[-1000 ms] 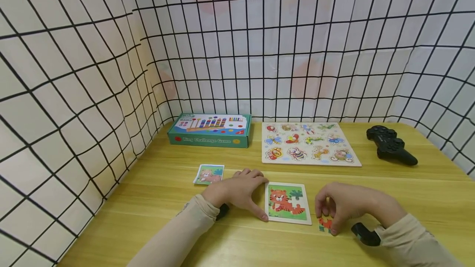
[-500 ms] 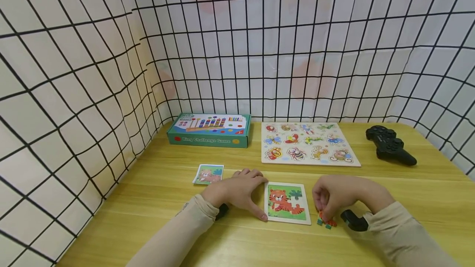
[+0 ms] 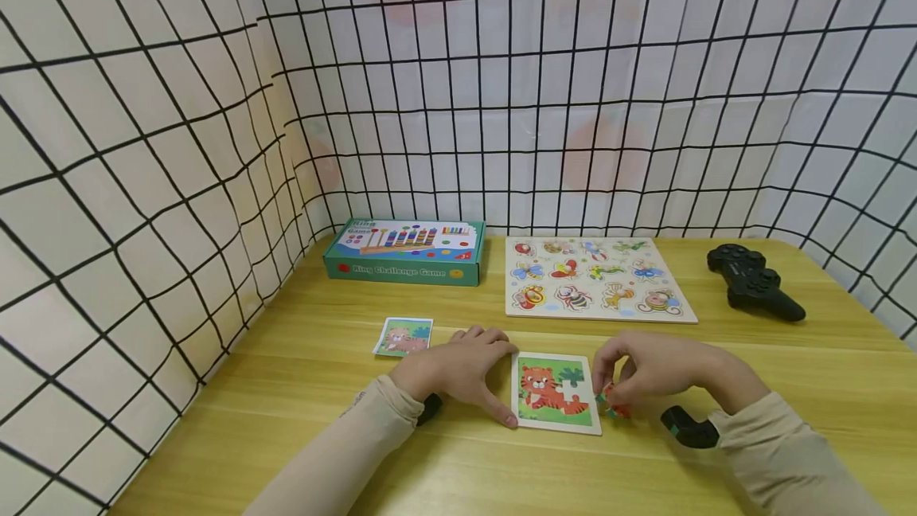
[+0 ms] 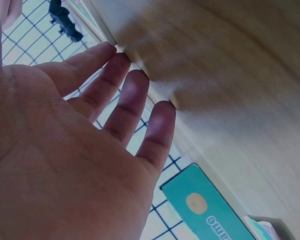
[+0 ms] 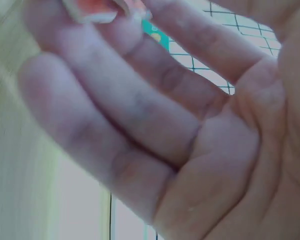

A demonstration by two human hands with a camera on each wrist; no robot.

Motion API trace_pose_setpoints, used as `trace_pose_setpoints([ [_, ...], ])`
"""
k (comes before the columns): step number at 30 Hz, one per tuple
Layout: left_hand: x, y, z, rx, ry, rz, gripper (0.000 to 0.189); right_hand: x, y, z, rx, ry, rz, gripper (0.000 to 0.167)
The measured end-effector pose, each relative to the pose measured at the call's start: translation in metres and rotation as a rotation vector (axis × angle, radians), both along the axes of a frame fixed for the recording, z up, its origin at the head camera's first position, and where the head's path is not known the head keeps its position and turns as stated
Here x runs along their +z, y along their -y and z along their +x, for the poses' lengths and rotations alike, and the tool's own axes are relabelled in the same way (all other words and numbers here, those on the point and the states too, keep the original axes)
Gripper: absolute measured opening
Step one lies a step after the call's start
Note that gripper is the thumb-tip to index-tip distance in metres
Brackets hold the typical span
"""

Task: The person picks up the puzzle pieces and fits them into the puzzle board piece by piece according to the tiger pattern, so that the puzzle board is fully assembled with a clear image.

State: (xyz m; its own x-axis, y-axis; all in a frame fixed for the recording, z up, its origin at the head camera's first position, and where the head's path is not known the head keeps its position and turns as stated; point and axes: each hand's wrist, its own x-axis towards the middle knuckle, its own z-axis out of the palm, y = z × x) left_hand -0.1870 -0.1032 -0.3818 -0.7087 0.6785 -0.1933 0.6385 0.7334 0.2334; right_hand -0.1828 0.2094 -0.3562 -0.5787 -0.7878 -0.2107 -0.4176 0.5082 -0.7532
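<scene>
A small square jigsaw puzzle (image 3: 559, 426) with a tiger picture lies on the table in the head view; a pale gap shows at the right of the tiger. At its left side is my left hand (image 3: 466, 369), thumb at the lower corner and index finger at the upper one. In the left wrist view its fingers (image 4: 132, 95) stretch out, tips on the wood. My right hand (image 3: 662, 373) pinches an orange and green puzzle piece (image 3: 614, 403) just off the puzzle's right edge. The right wrist view catches only part of that puzzle piece (image 5: 92, 9), between the fingertips.
Left of the puzzle lies a small tiger picture card (image 3: 404, 337). Behind are a green game box (image 3: 404, 271), a wooden insect board (image 3: 598, 281) and a black game controller (image 3: 752, 281). White, black-gridded walls (image 3: 573, 102) enclose the table.
My right hand has moved left and a little away from me, bringing the orange and green piece from the table beside the puzzle to its right edge. The left hand has stayed put.
</scene>
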Motion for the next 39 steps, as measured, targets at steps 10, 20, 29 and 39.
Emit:
trace_pose_setpoints([
  [10,-0.001,0.000,0.000,0.005,-0.001,0.001,0.103,0.001,0.005,-0.001,-0.060,-0.023,-0.067,0.014],
  [20,-0.001,0.000,0.000,0.009,0.004,0.005,0.103,-0.006,0.011,-0.004,-0.097,-0.116,-0.125,0.016],
  [29,-0.002,0.000,0.000,0.011,0.001,0.003,0.103,-0.015,0.021,-0.003,-0.196,-0.094,-0.077,0.020],
  [39,-0.003,-0.001,-0.001,0.005,-0.003,0.000,0.103,-0.020,0.027,-0.001,-0.283,-0.117,-0.024,0.021],
])
